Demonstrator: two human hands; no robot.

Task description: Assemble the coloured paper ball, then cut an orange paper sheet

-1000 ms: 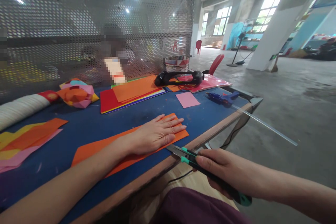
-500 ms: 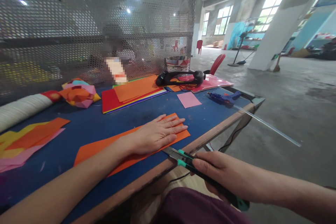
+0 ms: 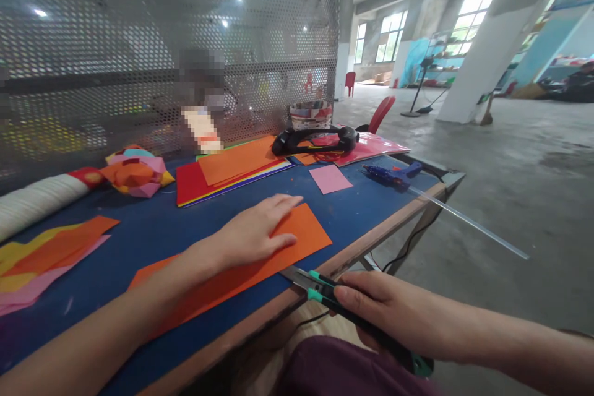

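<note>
An orange sheet of paper point(image 3: 223, 284) lies lengthwise along the front of the blue table. Over its upper edge is my left hand point(image 3: 257, 229), open, with the thumb apart from the fingers; whether it still touches the sheet I cannot tell. My right hand point(image 3: 371, 303) is wrapped round the black and green handle of a utility knife point(image 3: 320, 288). The knife's blade points left, its tip at the sheet's near edge; whether it reaches under the paper is hidden. A small pink paper square point(image 3: 331, 179) lies beyond the sheet.
Farther back are stacked coloured sheets point(image 3: 245, 161), a black handled tool point(image 3: 315, 141) and a paper basket point(image 3: 310, 115). A blue glue gun point(image 3: 392, 174) with a long clear stick lies right. At left are paper scraps point(image 3: 51, 253), a white roll point(image 3: 41, 204) and a folded paper ball point(image 3: 137, 172).
My left hand has shifted left and risen from lying flat on the orange sheet, and its thumb has spread from the fingers. The knife stays at the near edge in my right hand.
</note>
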